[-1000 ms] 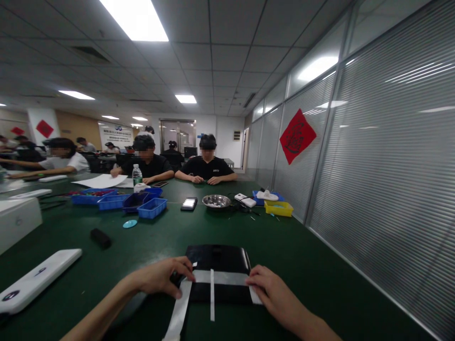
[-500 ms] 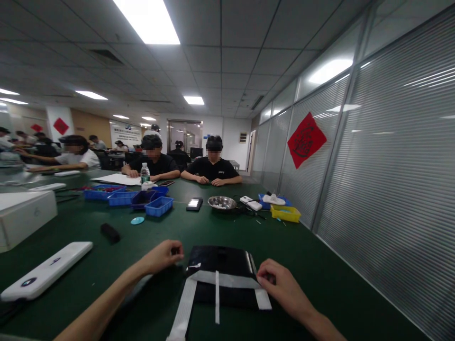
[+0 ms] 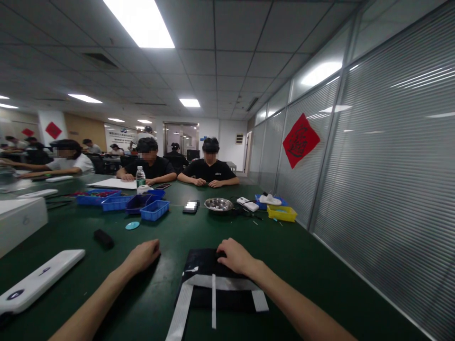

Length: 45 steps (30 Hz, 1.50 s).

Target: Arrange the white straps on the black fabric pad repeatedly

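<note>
A flat black piece (image 3: pixel 202 263) lies on the green table (image 3: pixel 302 284), in front of me. White strips (image 3: pixel 182 308) run across it and hang past its near edge, and a narrow white strip (image 3: pixel 213 303) lies down its middle. At the top edge of the black piece, my right hand (image 3: pixel 232 255) rests with curled fingers; what they hold, if anything, is hidden. My left hand (image 3: pixel 145 254) is on the table left of the piece, its fingers curled down and mostly hidden.
Left are a white power bank (image 3: pixel 39 279), a small black block (image 3: pixel 104 238) and a blue disc (image 3: pixel 132 226). Farther back stand blue trays (image 3: pixel 155 211), a metal bowl (image 3: pixel 218 204), a phone (image 3: pixel 191 207) and a yellow tray (image 3: pixel 282 213). People sit across the table.
My right hand has moved left and away from me, from the right edge to the top of the black piece. My left hand has moved left, away from it. The black piece now lies flatter.
</note>
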Tool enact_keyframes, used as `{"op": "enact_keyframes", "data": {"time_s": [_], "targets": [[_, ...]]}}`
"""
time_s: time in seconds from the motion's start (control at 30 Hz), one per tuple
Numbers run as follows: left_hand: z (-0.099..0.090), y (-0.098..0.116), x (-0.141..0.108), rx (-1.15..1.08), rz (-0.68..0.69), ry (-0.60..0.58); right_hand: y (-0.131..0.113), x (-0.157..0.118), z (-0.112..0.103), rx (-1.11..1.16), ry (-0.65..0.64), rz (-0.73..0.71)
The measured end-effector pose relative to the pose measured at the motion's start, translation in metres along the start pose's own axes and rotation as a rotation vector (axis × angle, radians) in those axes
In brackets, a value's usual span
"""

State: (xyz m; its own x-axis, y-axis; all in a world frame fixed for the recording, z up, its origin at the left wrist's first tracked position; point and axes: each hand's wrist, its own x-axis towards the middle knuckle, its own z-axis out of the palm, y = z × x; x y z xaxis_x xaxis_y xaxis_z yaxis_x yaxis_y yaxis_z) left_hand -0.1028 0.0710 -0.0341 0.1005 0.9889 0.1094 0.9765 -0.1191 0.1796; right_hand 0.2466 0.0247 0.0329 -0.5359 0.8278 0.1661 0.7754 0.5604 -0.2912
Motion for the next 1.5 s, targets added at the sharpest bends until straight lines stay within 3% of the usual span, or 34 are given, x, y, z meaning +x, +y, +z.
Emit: {"op": "enact_keyframes", "data": {"time_s": [0.17,0.33,0.6,0.77,0.93,1.13,1.33,1.5], "targets": [[0.002,-0.001,0.0,0.001,0.031,0.007,0.021,-0.005,-0.002,-0.044,0.073,0.127],[0.002,-0.001,0.0,0.008,0.026,0.009,0.071,-0.028,-0.022,-0.113,0.152,0.364],[0.004,0.002,0.0,0.008,0.033,0.018,0.179,-0.117,-0.068,-0.263,0.232,0.859],[0.007,0.0,0.002,0.006,0.023,0.02,0.215,-0.167,-0.073,-0.285,0.233,0.998],[0.009,-0.004,0.003,-0.012,0.025,0.0,0.222,-0.18,-0.067,-0.307,0.236,1.01],[0.01,-0.006,0.003,-0.033,0.058,0.008,0.195,-0.188,-0.062,-0.404,0.378,0.991],[0.008,-0.002,0.002,-0.021,0.051,0.015,0.172,-0.218,-0.039,-0.197,0.348,1.049],[0.01,-0.005,0.003,-0.043,0.065,0.027,0.163,-0.222,-0.027,-0.108,0.341,1.032]]}}
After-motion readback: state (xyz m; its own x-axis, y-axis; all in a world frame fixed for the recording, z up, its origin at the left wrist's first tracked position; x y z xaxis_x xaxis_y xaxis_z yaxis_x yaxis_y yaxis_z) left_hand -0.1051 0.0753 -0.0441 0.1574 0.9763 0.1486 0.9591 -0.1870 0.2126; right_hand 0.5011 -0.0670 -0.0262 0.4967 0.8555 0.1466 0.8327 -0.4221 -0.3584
